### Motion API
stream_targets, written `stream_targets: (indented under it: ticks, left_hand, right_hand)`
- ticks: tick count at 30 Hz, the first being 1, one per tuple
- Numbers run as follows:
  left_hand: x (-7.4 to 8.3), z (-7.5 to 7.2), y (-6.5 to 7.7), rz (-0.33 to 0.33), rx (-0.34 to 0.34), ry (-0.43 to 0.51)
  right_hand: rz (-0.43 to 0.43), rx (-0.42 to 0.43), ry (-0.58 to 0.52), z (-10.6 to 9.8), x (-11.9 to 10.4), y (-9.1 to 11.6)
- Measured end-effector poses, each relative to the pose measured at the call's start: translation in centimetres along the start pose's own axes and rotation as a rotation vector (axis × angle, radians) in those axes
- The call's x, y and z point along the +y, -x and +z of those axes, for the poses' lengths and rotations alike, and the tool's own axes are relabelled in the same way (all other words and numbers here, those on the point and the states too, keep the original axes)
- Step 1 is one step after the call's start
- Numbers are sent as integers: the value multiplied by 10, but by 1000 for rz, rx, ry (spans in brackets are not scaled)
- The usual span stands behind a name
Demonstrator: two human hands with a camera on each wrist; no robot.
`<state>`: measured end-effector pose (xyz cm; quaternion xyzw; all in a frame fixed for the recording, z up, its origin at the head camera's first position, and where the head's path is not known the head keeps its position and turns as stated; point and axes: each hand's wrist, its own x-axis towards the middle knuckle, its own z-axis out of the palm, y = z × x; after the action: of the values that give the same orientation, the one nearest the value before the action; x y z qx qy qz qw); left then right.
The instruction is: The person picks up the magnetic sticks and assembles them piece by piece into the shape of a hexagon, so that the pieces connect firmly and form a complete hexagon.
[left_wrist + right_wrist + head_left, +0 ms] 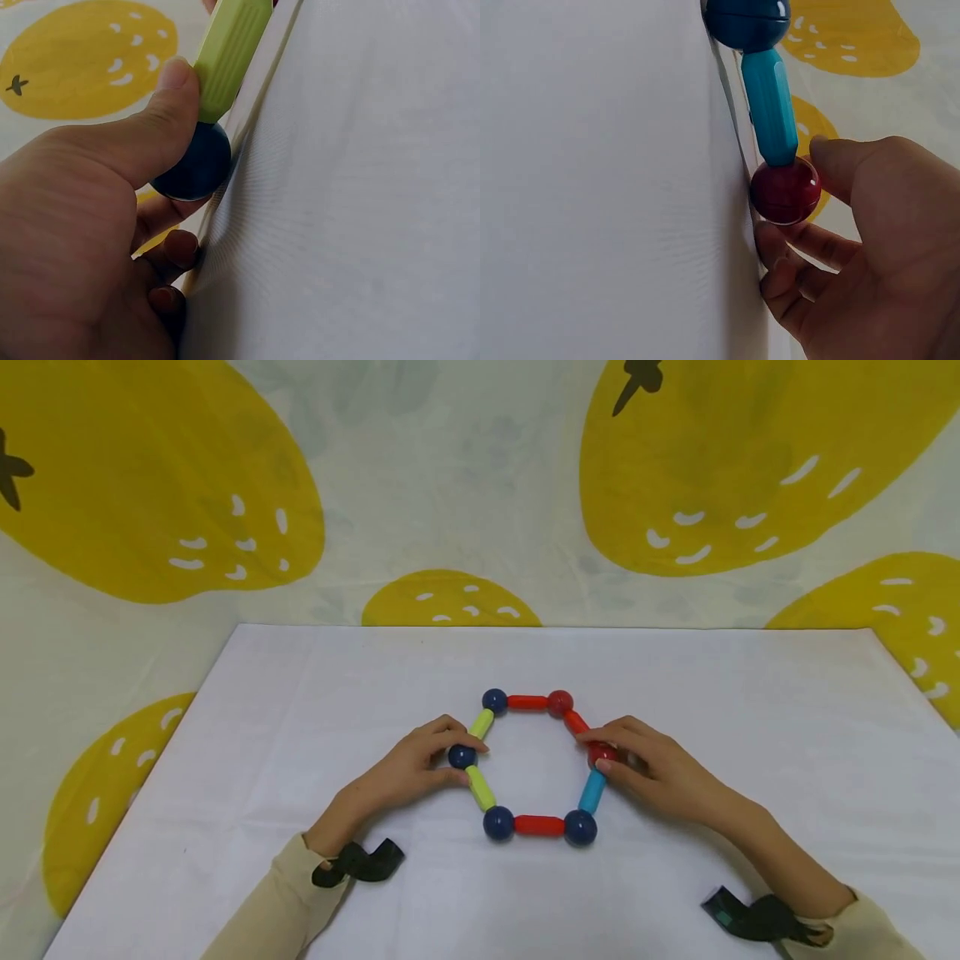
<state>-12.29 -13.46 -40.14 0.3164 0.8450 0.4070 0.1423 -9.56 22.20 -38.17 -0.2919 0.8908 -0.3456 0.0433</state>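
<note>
A six-sided ring of balls and rods lies flat on the white table. My left hand [412, 764] holds the dark blue ball [462, 757] at the ring's left corner, between thumb and fingers. Two yellow-green rods [482, 788] run from that ball. At the right corner my right hand [663, 768] grips a red ball [784, 191] with thumb and fingers. A light blue rod [769, 105] joins it to a dark blue ball [581, 827] in front, and a red rod [575, 721] leads to the far red ball [560, 702].
The white table [315, 677] ends at a straight far edge. Behind it hangs a pale cloth [450, 485] printed with large yellow fruit. Dark straps [367, 862] hang at both wrists, beside beige sleeves [277, 902].
</note>
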Motion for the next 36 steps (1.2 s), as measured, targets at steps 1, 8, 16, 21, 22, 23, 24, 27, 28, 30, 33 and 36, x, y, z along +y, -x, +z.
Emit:
stream_targets:
  ticks: [1,8,16,21,22,23,24,27,28,30,33,36]
  left_hand:
    - [0,0,0,1,2,1]
    - [0,1,0,19,10,10]
    - [0,0,-2,38,5,11]
    - [1,-1,-2,17,0,13]
    - [1,-1,-1,11,0,13]
    - [1,-1,-1,6,-1,13]
    - [1,-1,-1,4,0,15]
    - [2,-1,-1,2,-2,19]
    - [2,-1,-1,2,-2,20]
    - [2,-1,-1,2,0,23]
    - [2,-1,0,1,5,22]
    - [1,-1,1,2,10,19]
  right_hand:
    - [-2,-4,3,0,-1,-2]
    - [82,-49,99,0,-8,-19]
    - [148,-11,148,4,-13,-25]
    - [161,29,161,8,-15,-26]
    - [164,34,165,9,-15,-27]
    - [170,37,169,10,-15,-27]
    - [176,40,172,11,-16,-27]
    - [186,49,181,13,-17,-27]
    - [187,52,183,13,-17,-27]
    - [185,58,190,14,-17,-27]
    - [179,66,192,14,-18,-27]
    - [181,70,194,14,-18,-27]
